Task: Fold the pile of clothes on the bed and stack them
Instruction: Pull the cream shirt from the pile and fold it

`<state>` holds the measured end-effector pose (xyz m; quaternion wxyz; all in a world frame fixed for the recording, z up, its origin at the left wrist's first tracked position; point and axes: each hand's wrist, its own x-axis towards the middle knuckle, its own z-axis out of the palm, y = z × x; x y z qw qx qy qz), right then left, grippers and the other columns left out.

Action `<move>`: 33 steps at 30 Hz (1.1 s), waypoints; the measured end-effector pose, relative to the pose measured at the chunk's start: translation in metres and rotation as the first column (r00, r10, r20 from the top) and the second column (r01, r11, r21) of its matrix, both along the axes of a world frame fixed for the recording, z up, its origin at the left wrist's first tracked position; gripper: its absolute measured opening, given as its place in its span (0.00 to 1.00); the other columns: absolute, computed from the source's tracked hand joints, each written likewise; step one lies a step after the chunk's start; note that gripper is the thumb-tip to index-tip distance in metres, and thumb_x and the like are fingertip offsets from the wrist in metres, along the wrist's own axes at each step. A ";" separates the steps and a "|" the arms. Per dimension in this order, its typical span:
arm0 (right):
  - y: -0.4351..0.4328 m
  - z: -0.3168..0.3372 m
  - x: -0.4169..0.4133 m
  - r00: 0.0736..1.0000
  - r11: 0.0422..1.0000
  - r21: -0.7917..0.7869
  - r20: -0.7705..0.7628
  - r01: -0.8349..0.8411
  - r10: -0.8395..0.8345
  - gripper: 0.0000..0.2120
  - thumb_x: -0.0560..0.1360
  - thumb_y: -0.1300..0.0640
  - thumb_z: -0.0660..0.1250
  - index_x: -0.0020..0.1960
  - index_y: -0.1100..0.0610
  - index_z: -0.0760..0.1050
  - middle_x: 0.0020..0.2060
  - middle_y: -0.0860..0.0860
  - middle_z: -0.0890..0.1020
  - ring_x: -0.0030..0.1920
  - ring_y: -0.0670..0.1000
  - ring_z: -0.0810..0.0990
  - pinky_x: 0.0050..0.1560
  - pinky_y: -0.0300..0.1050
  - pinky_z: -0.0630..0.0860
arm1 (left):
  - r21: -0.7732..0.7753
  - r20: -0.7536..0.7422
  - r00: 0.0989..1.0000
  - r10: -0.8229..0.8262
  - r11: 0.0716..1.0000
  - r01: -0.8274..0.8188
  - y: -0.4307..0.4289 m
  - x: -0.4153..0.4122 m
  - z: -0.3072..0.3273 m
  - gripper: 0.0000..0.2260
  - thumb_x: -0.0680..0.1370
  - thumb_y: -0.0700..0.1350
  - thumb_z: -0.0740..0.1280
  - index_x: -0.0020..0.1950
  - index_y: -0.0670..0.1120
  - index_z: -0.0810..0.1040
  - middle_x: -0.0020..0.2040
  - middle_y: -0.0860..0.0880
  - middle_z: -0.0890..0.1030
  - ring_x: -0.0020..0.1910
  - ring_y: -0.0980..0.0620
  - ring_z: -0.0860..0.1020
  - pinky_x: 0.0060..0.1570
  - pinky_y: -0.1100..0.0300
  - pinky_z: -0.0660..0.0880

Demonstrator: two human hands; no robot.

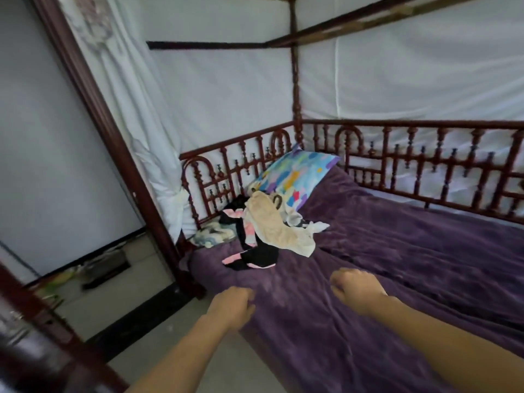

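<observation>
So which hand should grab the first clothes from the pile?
Probably the left hand: it is nearer the black and pink garment, the closest piece. The right hand is farther off. Both hold nothing.

Purple-covered bed with unfolded pile of clothes beside a colourful pillow near its railing.

Loads of open purple blanket in front of my left grip and right grip, straight run to the clothes pile. Behind the pile it's boxed in by the pillow and the carved railing, and the thick bedpost stands off to its left.
</observation>
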<state>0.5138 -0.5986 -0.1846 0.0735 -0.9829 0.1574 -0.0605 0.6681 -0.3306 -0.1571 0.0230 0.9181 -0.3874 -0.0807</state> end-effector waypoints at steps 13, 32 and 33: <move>0.041 -0.021 0.199 0.995 0.996 0.086 -0.102 -0.003 0.012 0.10 0.77 0.47 0.58 0.54 0.47 0.75 0.53 0.48 0.79 0.53 0.54 0.78 0.48 0.47 0.75 | -0.003 -0.038 0.999 0.019 1.000 -0.019 0.041 0.184 -0.004 0.12 0.78 0.51 0.61 0.57 0.47 0.77 0.55 0.47 0.81 0.55 0.44 0.78 0.53 0.53 0.75; -0.076 -0.118 0.478 0.915 0.896 0.303 -0.338 0.325 -0.218 0.06 0.75 0.50 0.59 0.40 0.46 0.71 0.47 0.47 0.81 0.49 0.51 0.79 0.41 0.44 0.70 | 0.101 -0.203 0.978 -0.052 0.992 0.073 -0.088 0.499 -0.068 0.11 0.78 0.51 0.61 0.55 0.47 0.77 0.52 0.48 0.81 0.53 0.48 0.78 0.51 0.54 0.74; -0.081 -0.121 0.494 0.911 0.889 0.302 -0.338 0.343 -0.237 0.05 0.74 0.50 0.60 0.42 0.46 0.73 0.48 0.48 0.82 0.50 0.52 0.80 0.41 0.44 0.71 | 0.100 -0.213 0.975 -0.065 0.991 0.088 -0.094 0.517 -0.073 0.11 0.78 0.51 0.61 0.54 0.48 0.77 0.52 0.48 0.81 0.53 0.48 0.78 0.51 0.55 0.74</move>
